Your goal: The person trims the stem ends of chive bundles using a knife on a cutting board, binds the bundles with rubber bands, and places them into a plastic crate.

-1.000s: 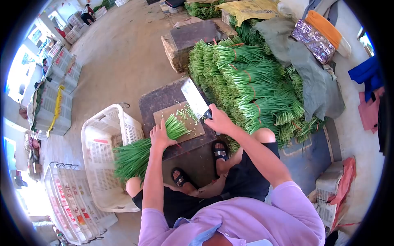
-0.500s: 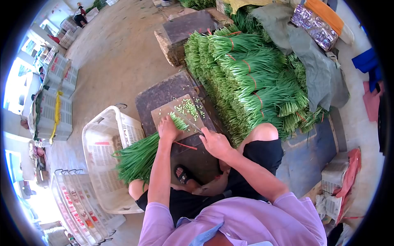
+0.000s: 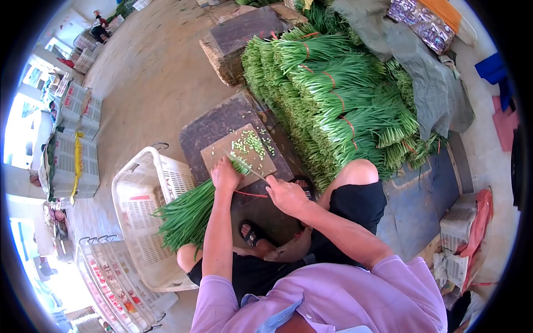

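My left hand (image 3: 225, 175) is closed around a bunch of chives (image 3: 191, 213), near its pale cut ends. The long green leaves trail down-left over the rim of a white basket. In my right hand (image 3: 286, 195) is the handle of a knife (image 3: 252, 172). Its thin blade slants up-left across the end of the bunch, close to my left fingers. Beneath lies a brown cutting board (image 3: 213, 156), with small chopped pieces (image 3: 249, 143) scattered on its far part. A red band (image 3: 251, 194) lies beside my left wrist.
The board rests on a dark block (image 3: 194, 133). A tall pile of banded chive bunches (image 3: 333, 100) stands to the right, partly under a grey cloth (image 3: 416, 72). The white basket (image 3: 162, 172) is at left, stacked crates (image 3: 108, 277) beyond it. A person (image 3: 100, 29) is far off.
The knife blade has shifted down-left, closer to my left fingers, and now lies across the end of the bunch. My left hand keeps its hold. The whole view has shifted slightly.
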Available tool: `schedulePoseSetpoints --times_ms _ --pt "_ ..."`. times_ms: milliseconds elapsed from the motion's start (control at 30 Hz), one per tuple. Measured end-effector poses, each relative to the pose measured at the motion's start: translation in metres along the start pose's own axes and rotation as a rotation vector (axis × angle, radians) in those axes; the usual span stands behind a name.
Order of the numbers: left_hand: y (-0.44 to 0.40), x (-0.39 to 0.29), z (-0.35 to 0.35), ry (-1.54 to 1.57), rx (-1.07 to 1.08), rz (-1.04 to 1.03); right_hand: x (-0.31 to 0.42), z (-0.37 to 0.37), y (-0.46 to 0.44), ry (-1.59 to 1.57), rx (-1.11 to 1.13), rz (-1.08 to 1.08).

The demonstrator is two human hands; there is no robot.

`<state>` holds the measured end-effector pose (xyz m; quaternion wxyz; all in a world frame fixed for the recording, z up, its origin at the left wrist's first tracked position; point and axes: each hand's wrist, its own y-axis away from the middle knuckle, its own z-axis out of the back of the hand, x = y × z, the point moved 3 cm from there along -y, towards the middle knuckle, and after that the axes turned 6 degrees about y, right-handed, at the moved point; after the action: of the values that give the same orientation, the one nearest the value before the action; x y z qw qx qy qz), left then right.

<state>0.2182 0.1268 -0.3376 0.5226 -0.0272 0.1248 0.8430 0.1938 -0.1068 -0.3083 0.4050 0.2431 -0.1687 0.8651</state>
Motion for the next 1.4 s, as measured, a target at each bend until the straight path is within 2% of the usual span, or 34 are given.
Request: schedulePoseSetpoints --times_ms 100,300,400,467,533,600,667,800,833,967,1033,1100,1233,1400 --pt "0.003 -0.003 0.000 -0.001 -0.003 -0.014 0.004 -0.009 -0.002 -0.059 0.115 -0.086" --pt "0.000 0.001 -0.003 -0.002 -0.033 -0.029 0.018 -0.032 -0.047 -0.101 0.198 -0.169" --pt "0.002 0.001 -0.005 0.010 -0.025 -0.039 0.011 -0.026 -0.012 -0.108 0.192 -0.158" --pt "0.006 0.000 -0.010 -0.002 -0.009 -0.047 0.008 -0.030 -0.014 -0.113 0.188 -0.175" --pt "0.004 0.000 -0.013 0.004 -0.095 -0.078 0.010 -0.041 -0.027 -0.131 0.170 -0.192" --pt "0.005 0.000 -0.010 -0.002 -0.092 -0.088 0.012 -0.058 -0.059 -0.084 0.173 -0.126" --pt "0.004 0.003 -0.007 0.004 -0.067 -0.084 0.012 -0.057 -0.047 -0.107 0.156 -0.107" --pt "0.009 0.002 -0.010 -0.029 -0.033 -0.078 0.007 -0.034 -0.012 -0.150 0.254 -0.202" --pt "0.009 0.003 -0.014 -0.034 -0.080 -0.105 0.008 -0.034 -0.004 -0.157 0.271 -0.230" --pt "0.012 0.003 -0.010 0.000 -0.135 -0.127 0.001 -0.086 -0.047 -0.175 0.168 -0.191" --pt "0.013 0.006 -0.009 0.029 -0.142 -0.118 0.002 -0.083 -0.057 -0.163 0.186 -0.190" --pt "0.008 0.004 -0.005 0.026 -0.072 -0.060 -0.002 -0.072 -0.060 -0.148 0.194 -0.190" --pt "0.017 0.004 -0.001 0.056 -0.007 -0.073 0.000 -0.062 -0.038 -0.200 0.216 -0.248" --pt "0.020 0.004 -0.010 0.044 -0.031 -0.108 0.015 -0.071 -0.016 -0.089 0.268 -0.283"
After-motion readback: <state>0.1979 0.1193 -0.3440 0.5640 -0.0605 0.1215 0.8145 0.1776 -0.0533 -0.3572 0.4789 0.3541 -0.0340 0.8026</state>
